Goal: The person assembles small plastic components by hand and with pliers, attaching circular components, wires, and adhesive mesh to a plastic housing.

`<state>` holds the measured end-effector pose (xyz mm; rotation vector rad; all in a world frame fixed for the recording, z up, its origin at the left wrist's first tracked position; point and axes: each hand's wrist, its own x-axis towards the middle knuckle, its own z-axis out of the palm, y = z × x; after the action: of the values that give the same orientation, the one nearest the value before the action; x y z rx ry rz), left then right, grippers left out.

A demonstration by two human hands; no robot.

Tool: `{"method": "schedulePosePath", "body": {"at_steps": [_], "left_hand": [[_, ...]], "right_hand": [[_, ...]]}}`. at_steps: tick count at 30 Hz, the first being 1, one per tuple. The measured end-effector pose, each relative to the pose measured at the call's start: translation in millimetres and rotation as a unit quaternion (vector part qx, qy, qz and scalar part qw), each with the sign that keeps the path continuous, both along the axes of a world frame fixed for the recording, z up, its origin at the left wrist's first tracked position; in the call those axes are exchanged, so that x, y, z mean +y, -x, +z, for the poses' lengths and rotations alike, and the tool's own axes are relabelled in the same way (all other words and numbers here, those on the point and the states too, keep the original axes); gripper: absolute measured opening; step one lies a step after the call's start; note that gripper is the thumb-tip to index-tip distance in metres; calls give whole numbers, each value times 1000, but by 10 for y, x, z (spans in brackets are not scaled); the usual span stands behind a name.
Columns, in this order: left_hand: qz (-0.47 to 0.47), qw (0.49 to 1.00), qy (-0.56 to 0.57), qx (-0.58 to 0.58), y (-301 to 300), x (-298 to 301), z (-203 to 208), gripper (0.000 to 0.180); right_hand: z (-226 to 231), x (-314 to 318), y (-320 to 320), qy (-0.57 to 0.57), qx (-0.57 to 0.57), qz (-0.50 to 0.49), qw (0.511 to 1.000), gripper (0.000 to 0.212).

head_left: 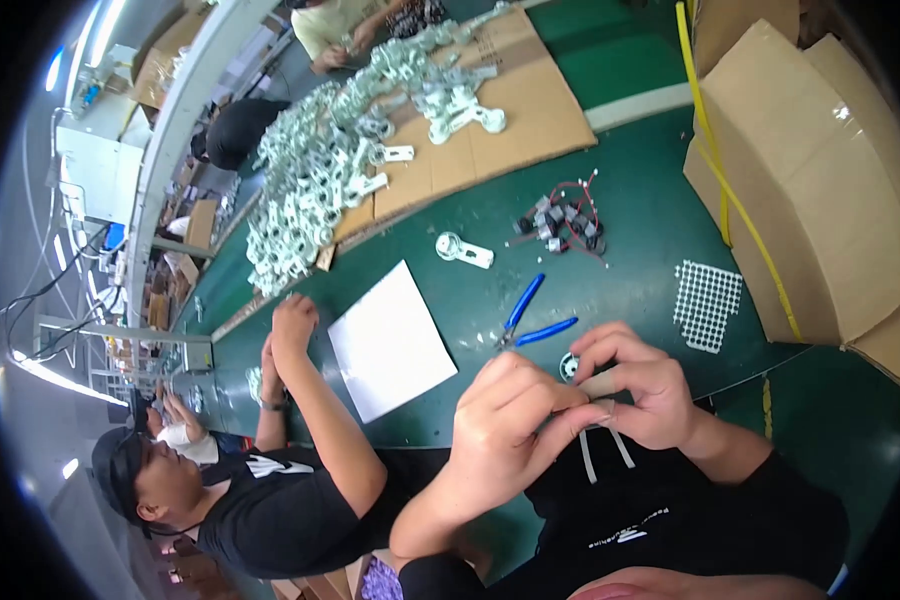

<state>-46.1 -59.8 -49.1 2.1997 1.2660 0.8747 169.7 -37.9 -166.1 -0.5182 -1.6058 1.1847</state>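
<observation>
My left hand (pixel 510 420) and my right hand (pixel 642 385) meet close in front of my body, fingers pinched together. Between them is a small pale plastic part (pixel 569 367) whose round end shows beyond the fingertips; my fingers cover the rest. Just beyond my hands lie side cutters (pixel 521 305) with blue handles, their jaws toward the left. A pale green plastic piece (pixel 465 251), with a ring at one end and a flat handle, rests farther off on the green table. To its right sits a heap of small dark motors (pixel 560 225) with red wires.
A white sheet (pixel 392 340) lies left of the cutters. Many pale plastic pieces (pixel 320 150) are piled on cardboard (pixel 525 110) at the far side. A dotted sheet (pixel 707 305) and an open cardboard box (pixel 800 180) are at right. A co-worker (pixel 280 490) sits close on my left.
</observation>
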Motion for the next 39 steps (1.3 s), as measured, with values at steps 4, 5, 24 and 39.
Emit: {"method": "schedulePosePath", "body": {"at_steps": [4, 5, 24, 39], "left_hand": [[11, 1000, 1, 1, -14, -30, -33, 19], [9, 1000, -8, 3, -20, -29, -21, 19], [73, 827, -174, 529, 988, 1542, -708, 25], [115, 993, -7, 25, 807, 916, -532, 26]], "right_hand": [[-66, -41, 20, 45, 23, 20, 999, 18], [-71, -63, 13, 58, 31, 28, 997, 16], [-27, 146, -635, 16, -14, -114, 993, 13], [-45, 188, -455, -59, -160, -113, 979, 13]]}}
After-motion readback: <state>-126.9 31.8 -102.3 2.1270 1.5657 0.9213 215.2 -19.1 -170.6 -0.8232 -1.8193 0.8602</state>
